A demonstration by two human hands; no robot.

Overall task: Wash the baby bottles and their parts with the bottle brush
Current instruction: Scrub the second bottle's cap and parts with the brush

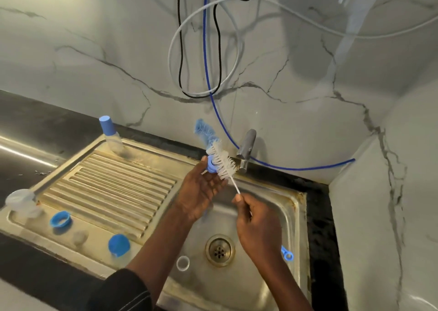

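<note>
While a blue collar ring (210, 166) is gripped in the curled fingers of the left hand (201, 192) over the sink basin (232, 291), the small white brush (222, 161) is pinched by its thin stem in the right hand (256, 225), with its bristles against the ring. A capped bottle (111, 135) is stood at the far edge of the drainboard (118, 185), and a blue cap (119, 244) is laid near the front edge.
</note>
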